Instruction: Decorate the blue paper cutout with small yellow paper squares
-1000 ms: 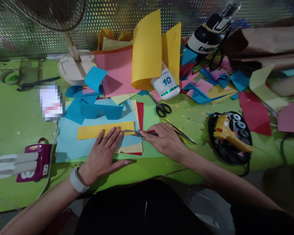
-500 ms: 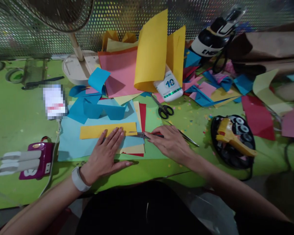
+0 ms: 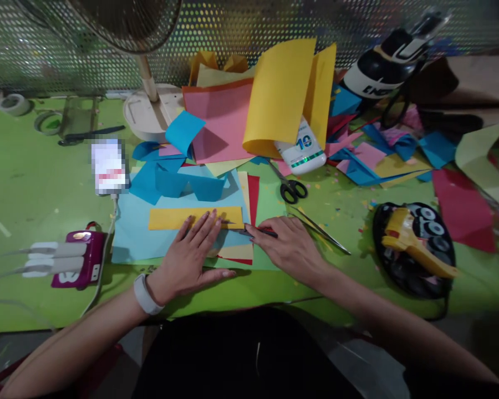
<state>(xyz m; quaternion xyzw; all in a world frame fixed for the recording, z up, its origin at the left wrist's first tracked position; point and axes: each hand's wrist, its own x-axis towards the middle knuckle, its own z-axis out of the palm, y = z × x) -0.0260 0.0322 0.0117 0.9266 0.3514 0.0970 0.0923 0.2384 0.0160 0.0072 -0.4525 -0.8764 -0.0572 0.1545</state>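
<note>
My left hand (image 3: 193, 252) lies flat with fingers spread, its fingertips on a yellow paper strip (image 3: 168, 219). The strip rests on light blue paper (image 3: 128, 238), with cream and red sheets showing beneath. My right hand (image 3: 293, 244) is closed around a slim, pointed tool with a red and black handle (image 3: 268, 231). Its thin dark tip is at the strip's right end; whether it is a knife or scissors I cannot tell. Long silver tweezers (image 3: 324, 233) lie just beside my right hand. Black-handled scissors (image 3: 293, 191) rest farther back.
Blue cut paper (image 3: 170, 183) lies behind the strip. A white bottle (image 3: 303, 152) leans by curled yellow paper (image 3: 278, 100). At right is a yellow glue gun (image 3: 416, 244) on a black holder; at left, a phone (image 3: 108, 166) and purple power socket (image 3: 81, 257). Paper scraps (image 3: 370, 158) litter the back.
The view has shifted, so everything sits farther right. The tool's tip shows less over the strip's right end. My left hand still presses the strip.
</note>
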